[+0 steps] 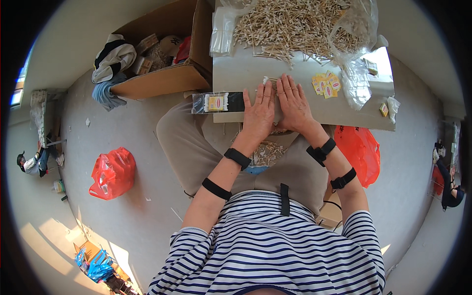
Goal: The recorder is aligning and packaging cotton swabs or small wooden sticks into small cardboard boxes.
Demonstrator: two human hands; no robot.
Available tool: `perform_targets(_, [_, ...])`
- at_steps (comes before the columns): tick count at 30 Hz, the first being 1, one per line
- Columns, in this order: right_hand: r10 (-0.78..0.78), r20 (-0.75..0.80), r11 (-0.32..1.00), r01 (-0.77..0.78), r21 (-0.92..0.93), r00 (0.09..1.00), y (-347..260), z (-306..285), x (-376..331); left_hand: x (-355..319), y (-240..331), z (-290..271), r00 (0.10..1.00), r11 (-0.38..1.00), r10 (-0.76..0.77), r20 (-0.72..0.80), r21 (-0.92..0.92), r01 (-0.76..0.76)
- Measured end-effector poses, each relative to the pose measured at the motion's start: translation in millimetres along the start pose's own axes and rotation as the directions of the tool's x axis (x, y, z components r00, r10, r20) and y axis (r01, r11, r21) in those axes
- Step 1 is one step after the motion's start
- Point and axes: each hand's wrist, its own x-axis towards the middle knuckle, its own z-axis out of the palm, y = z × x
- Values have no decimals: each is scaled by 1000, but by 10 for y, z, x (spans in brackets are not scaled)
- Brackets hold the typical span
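Observation:
A small bundle of cotton swabs (268,80) lies on the pale table (305,110), between and partly beneath my two hands. My left hand (259,110) rests against the left side of the swabs, fingers stretched out and flat. From the right, my right hand (295,102) meets it, its fingers straight and lying along the bundle. Left of my left hand is a clear plastic packet (197,104) with a row of swabs and a yellow card (216,103) in it. It lies on a black strip (236,102). A big heap of loose swabs (295,22) covers the table's far part.
Yellow cards (326,84) and clear plastic bags (356,86) lie to the right. An open cardboard box (162,81) stands at the left. Red plastic bags sit on the floor left (114,172) and beneath the table's right (361,152). More swabs (268,153) lie over my lap.

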Motion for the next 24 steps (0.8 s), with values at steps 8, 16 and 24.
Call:
perform_targets(8, [18, -29, 996, -20, -83, 999, -112, 89, 59, -9, -51, 150, 992, 999, 32, -126, 43, -27])
perform_targets(16, [-95, -97, 995, 91, -47, 991, -65, 219, -37, -196, -94, -86, 1000, 996, 11, 12, -90, -10])
perform_targets(24, [-186, -131, 981, 192, 34, 974, -269, 310, -109, -273, -202, -60, 1000, 999, -24, 4, -29, 24])
